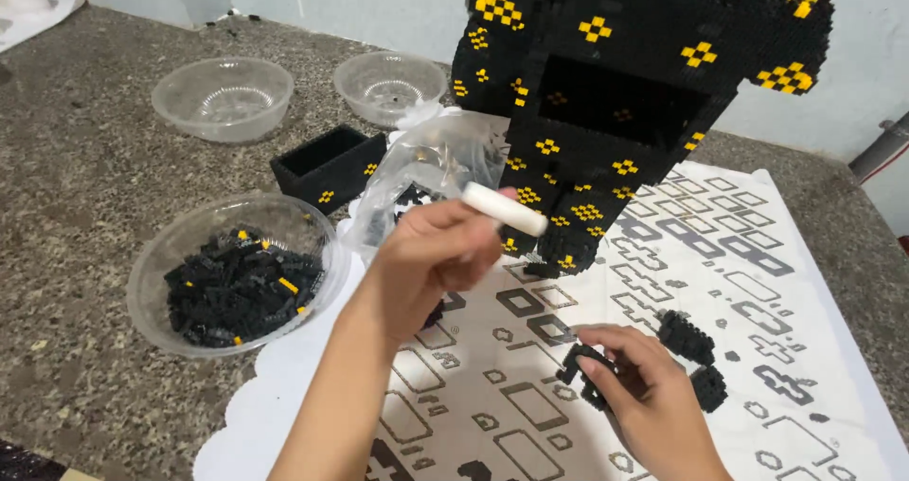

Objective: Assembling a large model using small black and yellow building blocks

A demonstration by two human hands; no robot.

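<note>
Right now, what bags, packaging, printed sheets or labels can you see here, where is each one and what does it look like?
Clear plastic bag: behind the left hand, crumpled, a few dark pieces inside.
Printed sheet: spread flat on the speckled counter under both hands, white with grey and black brick outlines.
No labels, signs or screens in view.

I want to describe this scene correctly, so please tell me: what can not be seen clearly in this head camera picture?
- Large black and yellow brick model: its top is cut off by the upper edge.
- Small black brick piece: mostly hidden under the right hand.
- White stick-shaped tool in the left hand: blurred, so its kind is unclear.
- Clear plastic bag: contents too small to tell.
</note>
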